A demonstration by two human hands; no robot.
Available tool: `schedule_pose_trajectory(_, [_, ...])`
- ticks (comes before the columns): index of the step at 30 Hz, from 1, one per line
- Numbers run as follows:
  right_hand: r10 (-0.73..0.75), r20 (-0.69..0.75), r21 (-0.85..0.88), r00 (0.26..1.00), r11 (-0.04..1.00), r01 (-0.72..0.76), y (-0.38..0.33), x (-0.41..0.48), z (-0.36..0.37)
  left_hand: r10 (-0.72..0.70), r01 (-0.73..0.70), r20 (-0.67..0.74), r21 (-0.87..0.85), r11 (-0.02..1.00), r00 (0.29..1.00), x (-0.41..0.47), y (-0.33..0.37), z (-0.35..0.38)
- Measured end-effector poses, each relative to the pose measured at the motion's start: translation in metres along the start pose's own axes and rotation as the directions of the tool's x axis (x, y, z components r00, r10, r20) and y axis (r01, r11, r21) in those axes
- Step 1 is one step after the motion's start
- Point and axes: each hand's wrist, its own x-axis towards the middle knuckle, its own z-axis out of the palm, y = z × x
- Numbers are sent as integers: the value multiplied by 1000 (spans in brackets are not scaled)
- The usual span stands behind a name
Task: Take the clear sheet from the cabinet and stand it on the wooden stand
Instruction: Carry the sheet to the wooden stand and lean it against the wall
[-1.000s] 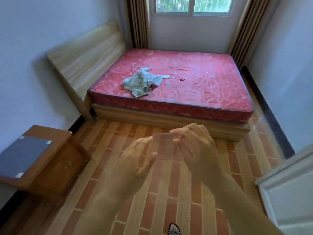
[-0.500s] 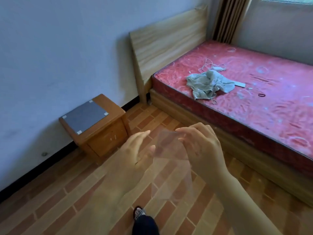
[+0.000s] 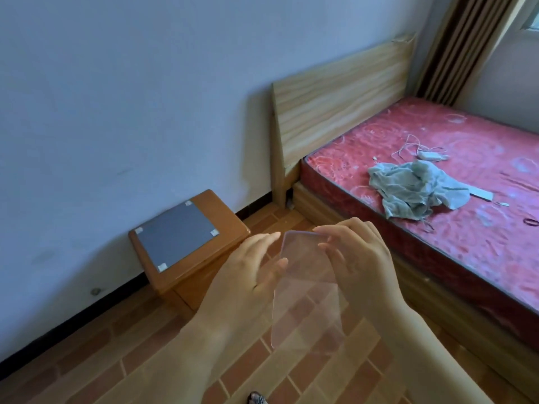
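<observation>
Wooden and low, the cabinet (image 3: 204,266) sits against the wall at about ten o'clock from the hands, with a grey panel (image 3: 175,234) fixed to its top. The left hand (image 3: 248,275) is spread, fingers nearly straight, and its thumb tip touches the left edge of the clear sheet (image 3: 306,298). That sheet hangs tilted in the air above the tiled floor (image 3: 145,360), between both hands. The right hand (image 3: 361,258) pinches its top edge, fingers curled over and thumb on the face. At two o'clock a red mattress (image 3: 481,243) carries a crumpled grey-green cloth (image 3: 414,191).
</observation>
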Motion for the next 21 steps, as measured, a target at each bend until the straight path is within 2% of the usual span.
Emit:
schedule_pose_trajectory(4, [-13, -18, 18, 1000, 1000, 13, 0, 52, 41, 11, -11, -10, -9, 1000, 1000, 44, -26, -22])
schedule_pose_trajectory(10, [-42, 56, 53, 998, 998, 39, 9, 111, 94, -52, 51, -36, -36, 998, 998, 89, -56, -42])
schedule_pose_trajectory(21, [-174, 236, 202, 956, 971, 127, 74, 254, 227, -341, 327, -131, -117, 938, 931, 225, -137, -61])
